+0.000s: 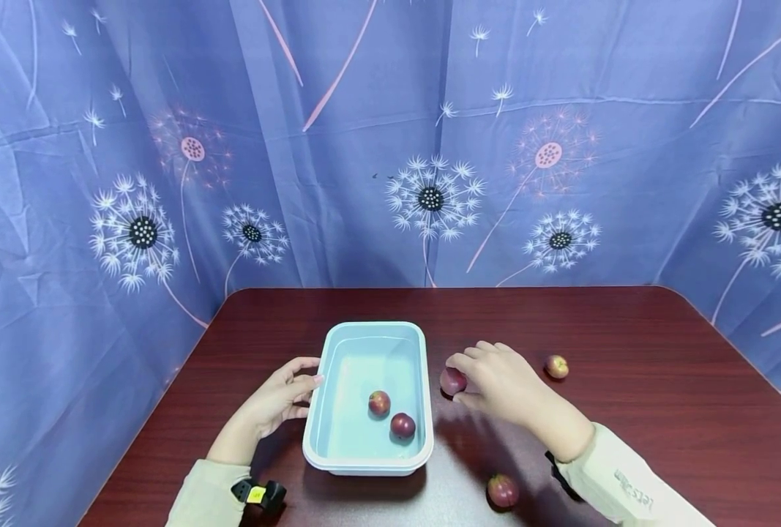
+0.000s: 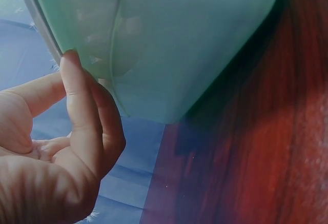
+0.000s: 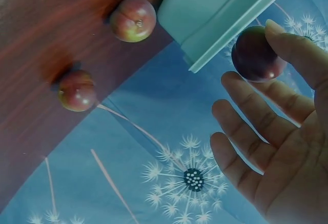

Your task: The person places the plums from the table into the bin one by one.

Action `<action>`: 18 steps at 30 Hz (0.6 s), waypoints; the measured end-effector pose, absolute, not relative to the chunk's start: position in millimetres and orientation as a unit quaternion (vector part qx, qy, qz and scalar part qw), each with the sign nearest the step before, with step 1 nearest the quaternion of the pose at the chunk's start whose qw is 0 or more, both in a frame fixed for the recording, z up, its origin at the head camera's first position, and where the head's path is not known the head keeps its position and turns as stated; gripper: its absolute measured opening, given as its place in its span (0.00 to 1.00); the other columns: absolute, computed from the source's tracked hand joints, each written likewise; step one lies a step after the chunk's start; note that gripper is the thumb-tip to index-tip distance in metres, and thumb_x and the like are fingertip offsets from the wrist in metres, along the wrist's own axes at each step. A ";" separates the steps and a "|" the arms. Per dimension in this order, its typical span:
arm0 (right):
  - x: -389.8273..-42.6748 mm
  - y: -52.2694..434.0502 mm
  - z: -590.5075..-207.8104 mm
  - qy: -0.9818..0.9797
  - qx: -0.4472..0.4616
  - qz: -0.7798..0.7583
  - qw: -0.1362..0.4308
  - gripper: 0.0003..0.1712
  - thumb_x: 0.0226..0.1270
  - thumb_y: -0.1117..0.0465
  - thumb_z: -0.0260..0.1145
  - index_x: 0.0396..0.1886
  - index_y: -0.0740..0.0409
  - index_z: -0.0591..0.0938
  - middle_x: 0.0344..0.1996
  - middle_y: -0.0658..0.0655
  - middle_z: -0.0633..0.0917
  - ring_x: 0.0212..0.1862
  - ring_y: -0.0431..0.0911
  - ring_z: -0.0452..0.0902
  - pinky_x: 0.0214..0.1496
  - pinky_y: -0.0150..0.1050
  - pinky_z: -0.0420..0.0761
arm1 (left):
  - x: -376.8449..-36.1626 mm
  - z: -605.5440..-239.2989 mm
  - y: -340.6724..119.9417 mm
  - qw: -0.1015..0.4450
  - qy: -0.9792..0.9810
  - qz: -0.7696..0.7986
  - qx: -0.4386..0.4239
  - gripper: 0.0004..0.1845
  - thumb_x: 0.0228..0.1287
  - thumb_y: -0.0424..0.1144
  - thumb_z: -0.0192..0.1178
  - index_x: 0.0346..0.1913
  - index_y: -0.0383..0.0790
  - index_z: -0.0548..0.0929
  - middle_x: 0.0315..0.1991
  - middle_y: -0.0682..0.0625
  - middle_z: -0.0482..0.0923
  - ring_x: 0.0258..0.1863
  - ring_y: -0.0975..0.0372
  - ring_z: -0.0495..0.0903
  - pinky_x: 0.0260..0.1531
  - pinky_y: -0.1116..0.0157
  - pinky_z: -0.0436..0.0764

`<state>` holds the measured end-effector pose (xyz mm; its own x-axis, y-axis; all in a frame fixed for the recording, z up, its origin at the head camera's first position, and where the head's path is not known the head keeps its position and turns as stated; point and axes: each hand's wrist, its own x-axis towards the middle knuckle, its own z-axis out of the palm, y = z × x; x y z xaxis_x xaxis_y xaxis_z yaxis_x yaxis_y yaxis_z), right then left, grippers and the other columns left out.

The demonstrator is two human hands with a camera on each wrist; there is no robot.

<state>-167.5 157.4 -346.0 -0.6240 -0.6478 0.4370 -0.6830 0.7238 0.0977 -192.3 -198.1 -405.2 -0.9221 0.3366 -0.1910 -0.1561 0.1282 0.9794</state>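
Fruit count: five small round red plums in all.
In tub: two plums (image 1: 390, 414) inside the one pale blue rectangular plastic tub (image 1: 367, 337).
On worktop: two loose plums, one far right (image 1: 557, 366), one near front (image 1: 502, 490), on the dark red wooden worktop (image 1: 660, 410).
Right hand (image 1: 502, 380): fingers pinch the fifth plum (image 1: 451, 380), just beside the tub's right wall.
Left hand (image 1: 278, 399): fingers relaxed, tips touching the tub's left rim.

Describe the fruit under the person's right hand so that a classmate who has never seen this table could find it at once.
Start at the pale blue tub in the middle of the dark wooden table. Just outside its right wall sits a dark red plum, pinched by the right hand. Two plums lie inside the tub and two others sit alone on the table; only this one is touched by fingers.
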 end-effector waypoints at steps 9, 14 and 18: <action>-169.3 145.6 -337.1 -0.896 0.380 0.035 0.226 0.23 0.39 0.54 0.79 0.36 0.53 0.81 0.25 0.47 0.79 0.31 0.45 0.74 0.34 0.39 0.74 | -193.3 -406.2 -196.9 0.187 0.726 0.659 0.054 0.31 0.69 0.40 0.55 0.68 0.31 0.57 0.43 0.45 0.80 0.34 0.63 0.81 0.37 0.63 0.82; -170.0 137.1 -334.1 -0.895 0.386 0.025 0.221 0.23 0.39 0.53 0.79 0.36 0.53 0.81 0.25 0.47 0.80 0.31 0.45 0.74 0.33 0.39 0.74 | -192.5 -405.9 -197.6 0.185 0.729 0.657 0.054 0.31 0.69 0.40 0.55 0.68 0.31 0.57 0.44 0.45 0.79 0.34 0.63 0.81 0.36 0.64 0.83; -171.4 129.8 -332.3 -0.892 0.392 0.020 0.222 0.21 0.41 0.52 0.78 0.36 0.52 0.81 0.25 0.47 0.80 0.33 0.45 0.75 0.34 0.39 0.74 | -192.1 -405.4 -196.9 0.185 0.726 0.660 0.051 0.31 0.69 0.40 0.55 0.67 0.31 0.57 0.43 0.46 0.80 0.33 0.64 0.80 0.36 0.64 0.82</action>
<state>-171.4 129.8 -332.3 -0.5934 -0.6911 0.4126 -0.7092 0.6914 0.1382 -192.1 -196.9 -405.4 -0.9265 0.3176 -0.2018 -0.1706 0.1235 0.9776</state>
